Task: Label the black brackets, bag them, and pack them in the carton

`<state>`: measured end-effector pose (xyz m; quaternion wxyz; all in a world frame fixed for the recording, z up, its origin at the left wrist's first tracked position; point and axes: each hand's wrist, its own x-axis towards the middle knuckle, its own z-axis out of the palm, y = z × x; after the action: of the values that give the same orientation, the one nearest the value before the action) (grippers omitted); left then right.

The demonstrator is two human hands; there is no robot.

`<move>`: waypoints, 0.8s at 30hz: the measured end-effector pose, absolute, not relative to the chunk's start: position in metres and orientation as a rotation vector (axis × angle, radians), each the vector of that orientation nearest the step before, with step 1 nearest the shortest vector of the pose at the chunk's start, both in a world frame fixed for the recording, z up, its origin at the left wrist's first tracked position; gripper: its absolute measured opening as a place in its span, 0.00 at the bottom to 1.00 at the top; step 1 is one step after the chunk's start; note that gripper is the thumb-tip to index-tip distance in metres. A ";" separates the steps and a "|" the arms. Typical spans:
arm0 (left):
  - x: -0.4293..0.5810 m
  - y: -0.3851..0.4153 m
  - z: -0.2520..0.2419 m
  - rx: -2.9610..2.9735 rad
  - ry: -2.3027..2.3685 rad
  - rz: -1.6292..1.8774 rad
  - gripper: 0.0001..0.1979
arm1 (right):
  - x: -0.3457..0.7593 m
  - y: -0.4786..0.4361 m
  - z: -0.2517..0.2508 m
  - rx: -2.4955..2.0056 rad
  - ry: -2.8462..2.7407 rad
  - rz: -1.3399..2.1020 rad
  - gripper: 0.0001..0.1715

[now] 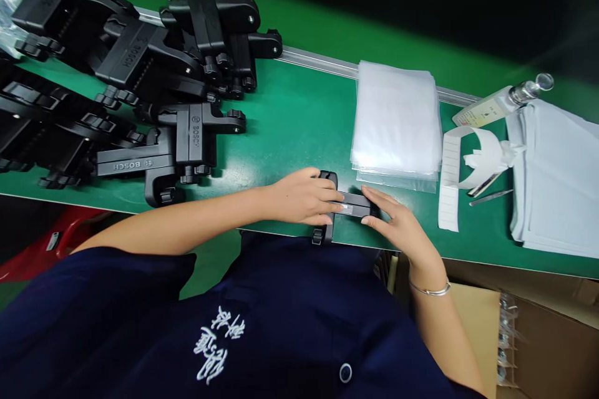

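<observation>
A black plastic bracket [354, 199] lies near the front edge of the green table, right in front of my body. My left hand [304, 197] is over its left part, the fingers closed round it and the fingertips on a small pale label [347, 209]. Part of the bracket is hidden under that hand. From the other side, my right hand [397, 221] grips the bracket's right end between thumb and fingers. A silver bangle [433, 291] circles the right wrist.
Several similar black brackets [196, 134], some marked BOSCH, are heaped on the left. Clear plastic bags [397, 121] lie stacked beyond my hands. To the right are a label strip [450, 181], tweezers [491, 197], a pump bottle [486, 109] and white sheets [556, 181].
</observation>
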<state>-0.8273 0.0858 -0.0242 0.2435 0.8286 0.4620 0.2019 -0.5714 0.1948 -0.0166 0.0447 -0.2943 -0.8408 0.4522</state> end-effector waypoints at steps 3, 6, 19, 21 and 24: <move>-0.816 0.097 -0.020 2.304 1.247 0.499 0.15 | -0.574 0.194 -0.019 -0.904 -2.554 1.372 0.31; -0.806 0.094 -0.019 2.412 1.272 0.479 0.17 | -0.575 0.193 -0.021 -0.909 -2.547 1.367 0.31; -0.848 0.087 -0.012 1.974 1.987 0.786 0.19 | -0.586 0.170 -0.015 -0.737 -2.847 0.704 0.26; -0.840 0.125 -0.008 1.959 1.985 0.728 0.17 | -0.578 0.162 -0.013 -0.701 -2.834 0.522 0.22; -0.816 0.183 -0.012 2.084 1.903 0.482 0.15 | -0.548 0.157 -0.010 -0.663 -2.688 0.284 0.19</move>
<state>-0.8165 0.1834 -0.0123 0.1388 0.7207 0.6584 0.1667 -0.5483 0.1572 -0.0104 0.1784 -0.2343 -0.9504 0.1004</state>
